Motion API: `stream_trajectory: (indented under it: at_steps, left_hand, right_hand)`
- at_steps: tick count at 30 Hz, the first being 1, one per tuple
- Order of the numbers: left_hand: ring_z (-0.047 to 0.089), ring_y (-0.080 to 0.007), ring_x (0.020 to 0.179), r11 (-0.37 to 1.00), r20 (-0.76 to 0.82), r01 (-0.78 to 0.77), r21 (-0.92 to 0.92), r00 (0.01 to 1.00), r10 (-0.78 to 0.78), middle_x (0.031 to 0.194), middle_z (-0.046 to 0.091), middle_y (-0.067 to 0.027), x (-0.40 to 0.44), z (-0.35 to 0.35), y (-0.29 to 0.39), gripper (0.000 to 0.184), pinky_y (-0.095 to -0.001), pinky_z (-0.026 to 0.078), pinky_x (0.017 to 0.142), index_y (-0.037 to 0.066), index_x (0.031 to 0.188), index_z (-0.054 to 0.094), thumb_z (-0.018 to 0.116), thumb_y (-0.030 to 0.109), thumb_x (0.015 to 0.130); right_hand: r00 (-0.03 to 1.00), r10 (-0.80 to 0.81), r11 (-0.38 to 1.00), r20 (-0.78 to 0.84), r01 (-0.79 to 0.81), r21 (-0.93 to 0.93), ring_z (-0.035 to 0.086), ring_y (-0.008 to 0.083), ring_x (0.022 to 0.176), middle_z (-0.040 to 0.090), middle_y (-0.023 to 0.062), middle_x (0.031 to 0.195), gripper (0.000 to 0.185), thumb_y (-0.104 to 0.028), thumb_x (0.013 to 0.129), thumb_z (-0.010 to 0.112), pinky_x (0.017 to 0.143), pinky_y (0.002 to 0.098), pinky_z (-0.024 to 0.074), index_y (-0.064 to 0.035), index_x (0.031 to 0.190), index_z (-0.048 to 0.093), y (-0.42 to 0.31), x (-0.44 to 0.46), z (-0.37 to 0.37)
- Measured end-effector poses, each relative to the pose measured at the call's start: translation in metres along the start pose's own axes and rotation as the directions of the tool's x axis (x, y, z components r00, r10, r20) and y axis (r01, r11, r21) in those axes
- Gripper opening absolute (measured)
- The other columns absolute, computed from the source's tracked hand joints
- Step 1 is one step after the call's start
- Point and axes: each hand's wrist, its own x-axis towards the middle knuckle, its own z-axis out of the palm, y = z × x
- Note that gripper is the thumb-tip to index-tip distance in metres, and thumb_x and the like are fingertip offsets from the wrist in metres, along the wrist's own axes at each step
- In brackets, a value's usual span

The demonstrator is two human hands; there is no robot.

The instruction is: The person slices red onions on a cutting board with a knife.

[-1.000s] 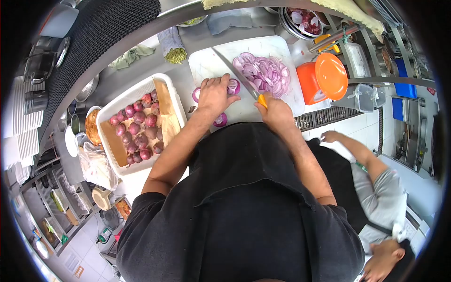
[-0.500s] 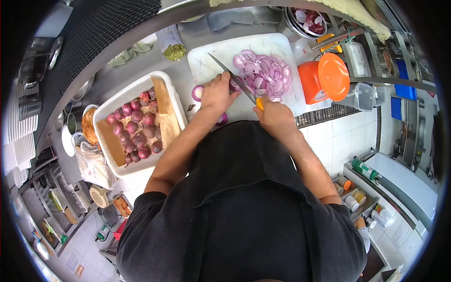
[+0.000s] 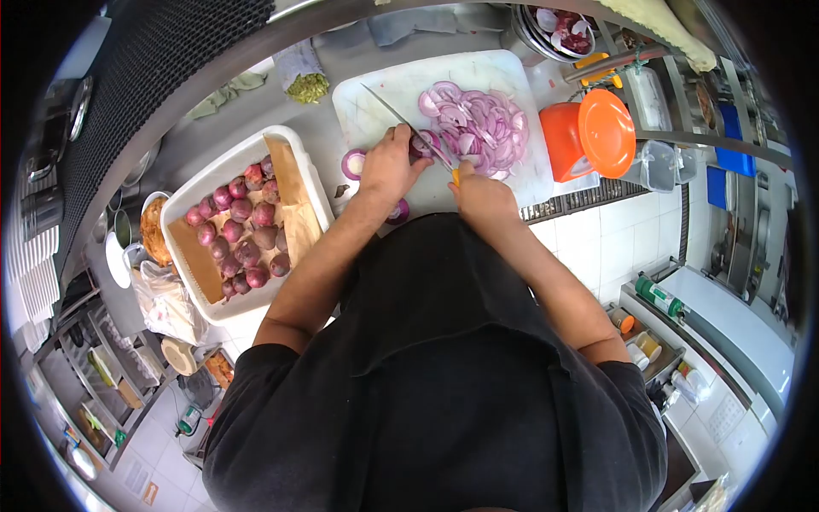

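My right hand (image 3: 486, 198) is closed round the yellow handle of a knife (image 3: 401, 118), whose blade points up and left over the white cutting board (image 3: 363, 102). With bent fingers my left hand (image 3: 390, 169) grips a red onion piece (image 3: 424, 145), and the blade lies against that piece. Sliced onion (image 3: 482, 124) is heaped on the board right of the knife. A cut onion half (image 3: 353, 164) lies left of my left hand, and another (image 3: 397, 212) sits below it, partly hidden by my wrist.
A white crate (image 3: 182, 269) of whole red onions (image 3: 241, 210) stands at the left. Right of the board is an orange container (image 3: 563, 141) with an orange lid or plate (image 3: 606, 134). A metal pot (image 3: 525, 41) and a herb bundle (image 3: 305, 85) are at the back.
My right hand and the knife have moved left, closer to my left hand. The co-worker seen at the lower right earlier is out of view. The camera view has shifted slightly.
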Motion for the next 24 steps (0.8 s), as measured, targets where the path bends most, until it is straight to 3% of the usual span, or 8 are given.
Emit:
stream_trajectory:
  at_steps: [4,7,10,13,19,22,24]
  left_hand:
    - [0.069,-0.0402,0.106,0.999,0.038,0.028,-0.035,0.999,-0.027,0.115,0.066,-0.0198,0.001,-0.003,0.004,0.060,-0.0499,0.058,0.088,0.003,0.120,0.055,0.091,0.029,0.080]
    - [0.067,-0.0410,0.111,0.998,-0.056,-0.048,-0.044,0.997,0.046,0.120,0.063,-0.0210,-0.002,0.002,0.011,0.059,-0.0502,0.057,0.091,0.003,0.123,0.055,0.089,0.026,0.081]
    - [0.065,-0.0423,0.115,0.998,0.008,-0.048,-0.042,0.999,0.049,0.124,0.060,-0.0222,0.000,0.000,0.016,0.057,-0.0500,0.056,0.095,0.003,0.126,0.054,0.086,0.023,0.083]
    - [0.065,-0.0430,0.115,0.997,0.052,-0.033,0.064,0.998,0.030,0.124,0.060,-0.0223,-0.001,-0.004,0.021,0.058,-0.0495,0.056,0.097,0.003,0.129,0.054,0.084,0.022,0.083]
    - [0.064,-0.0419,0.119,0.998,0.102,-0.046,0.040,0.994,0.042,0.128,0.058,-0.0236,-0.002,-0.005,0.016,0.060,-0.0484,0.056,0.100,0.000,0.132,0.053,0.084,0.020,0.084]
    - [0.065,-0.0420,0.118,0.999,0.100,-0.042,-0.028,0.994,0.045,0.129,0.059,-0.0234,-0.005,-0.013,0.014,0.059,-0.0481,0.056,0.100,0.001,0.133,0.054,0.083,0.020,0.085]
    - [0.066,-0.0395,0.113,0.997,0.096,-0.062,-0.038,0.993,0.065,0.124,0.061,-0.0199,-0.003,-0.010,0.009,0.054,-0.0490,0.056,0.095,0.004,0.130,0.057,0.083,0.019,0.085]
  right_hand:
    - [0.997,0.067,0.986,0.035,-0.071,0.154,0.076,0.0415,0.091,0.076,0.0243,0.094,0.035,-0.031,0.104,0.061,0.079,0.0522,0.0588,0.0007,0.116,0.055,0.000,0.026,0.015]
    - [0.997,0.073,0.971,0.027,-0.077,0.225,0.074,0.0443,0.096,0.075,0.0264,0.098,0.038,-0.034,0.104,0.061,0.083,0.0554,0.0572,-0.0001,0.121,0.055,0.012,0.027,0.023]
    - [0.996,-0.008,0.974,-0.090,0.028,0.227,0.074,0.0446,0.095,0.075,0.0260,0.098,0.041,-0.036,0.104,0.061,0.082,0.0549,0.0574,-0.0002,0.124,0.056,0.021,0.026,0.026]
    - [0.994,0.108,0.981,0.006,-0.107,0.164,0.074,0.0443,0.093,0.075,0.0261,0.096,0.043,-0.037,0.103,0.062,0.082,0.0540,0.0578,-0.0004,0.125,0.057,0.025,0.016,0.011]
    - [0.996,0.064,0.989,-0.056,-0.055,0.139,0.075,0.0430,0.090,0.075,0.0264,0.094,0.044,-0.037,0.103,0.063,0.080,0.0530,0.0584,0.0008,0.124,0.058,0.025,0.006,0.006]
    - [0.999,0.045,0.998,0.014,-0.046,0.051,0.075,0.0421,0.089,0.075,0.0251,0.093,0.045,-0.037,0.102,0.064,0.079,0.0520,0.0591,0.0019,0.125,0.058,0.016,0.001,-0.025]
    - [1.000,0.028,0.998,-0.014,-0.027,0.062,0.075,0.0422,0.085,0.074,0.0251,0.089,0.046,-0.037,0.103,0.063,0.075,0.0536,0.0581,0.0035,0.125,0.057,0.016,-0.006,-0.030]
